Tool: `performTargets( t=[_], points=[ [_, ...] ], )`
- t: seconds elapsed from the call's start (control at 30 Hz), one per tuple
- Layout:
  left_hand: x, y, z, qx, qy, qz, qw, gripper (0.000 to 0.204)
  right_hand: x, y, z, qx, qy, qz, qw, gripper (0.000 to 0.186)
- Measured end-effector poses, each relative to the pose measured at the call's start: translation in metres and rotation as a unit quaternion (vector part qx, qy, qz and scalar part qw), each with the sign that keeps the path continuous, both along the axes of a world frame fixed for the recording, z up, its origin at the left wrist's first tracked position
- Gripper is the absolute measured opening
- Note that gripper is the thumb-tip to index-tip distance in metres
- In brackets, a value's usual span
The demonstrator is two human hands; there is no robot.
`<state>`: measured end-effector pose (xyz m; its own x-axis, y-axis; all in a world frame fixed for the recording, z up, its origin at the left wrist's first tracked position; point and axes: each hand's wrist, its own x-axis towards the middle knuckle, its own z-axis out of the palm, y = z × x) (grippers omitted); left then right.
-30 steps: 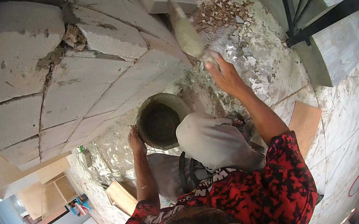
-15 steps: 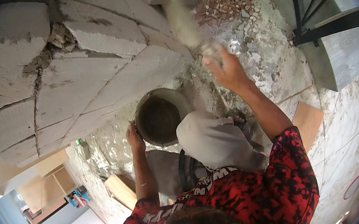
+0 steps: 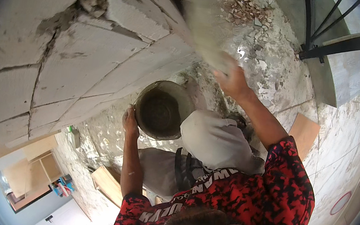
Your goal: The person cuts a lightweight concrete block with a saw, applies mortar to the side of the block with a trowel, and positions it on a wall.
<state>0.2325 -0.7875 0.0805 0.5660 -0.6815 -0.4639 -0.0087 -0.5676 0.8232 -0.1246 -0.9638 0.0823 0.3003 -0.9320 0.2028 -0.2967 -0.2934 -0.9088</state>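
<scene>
A round dark grey bucket point(image 3: 185, 98) stands on the floor before my knees, with wet-looking grey residue inside. My left hand point(image 3: 130, 123) is at its left side, fingers closed on the rim. Farther out, my right hand point(image 3: 234, 81) is closed around the near end of a long pale tool point(image 3: 204, 27). Motion smears this tool, so its kind cannot be made out. It stretches away from the hand alongside the lower part of the pale block wall point(image 3: 86, 63), apart from the bucket.
Cracks and mortar joints cross the wall on my left. Broken rubble point(image 3: 248, 10) lies on the stained floor at the far end. Black metal bars point(image 3: 343, 46) stand at the far right. A brown board point(image 3: 303, 133) lies to the right, and a wooden piece point(image 3: 107, 184) at the near left.
The view has shifted, with the wall sliding up and left. My right hand and the pale tool still move in a blur. My left hand stays at the bucket's rim.
</scene>
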Motion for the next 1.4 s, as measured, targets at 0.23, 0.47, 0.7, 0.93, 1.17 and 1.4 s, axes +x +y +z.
performTargets(
  t=[0.23,0.47,0.7,0.93,1.17,1.4],
  points=[
    [0.007,-0.015,-0.002,-0.021,0.013,-0.042,0.999,0.041,-0.009,0.015,0.043,-0.040,-0.077,-0.035,0.996,0.047],
    [0.002,-0.008,-0.006,-0.054,0.038,-0.009,0.998,0.043,-0.003,0.008,0.005,0.068,0.067,-0.001,0.995,0.046],
    [0.003,-0.010,-0.006,-0.019,-0.004,-0.046,0.999,0.048,0.005,-0.008,0.008,-0.055,0.051,0.049,0.996,0.042],
    [-0.002,-0.011,-0.001,-0.020,0.024,-0.032,0.999,0.041,-0.011,0.008,0.012,0.013,-0.087,-0.011,0.996,0.047],
    [0.002,-0.005,-0.015,-0.062,-0.009,-0.030,0.998,0.048,-0.010,0.014,0.039,-0.011,-0.025,-0.031,0.999,0.051],
    [0.010,-0.007,-0.015,-0.041,0.011,-0.025,0.999,0.045,0.001,0.007,0.043,0.074,0.073,0.044,0.994,0.054]
  ],
)
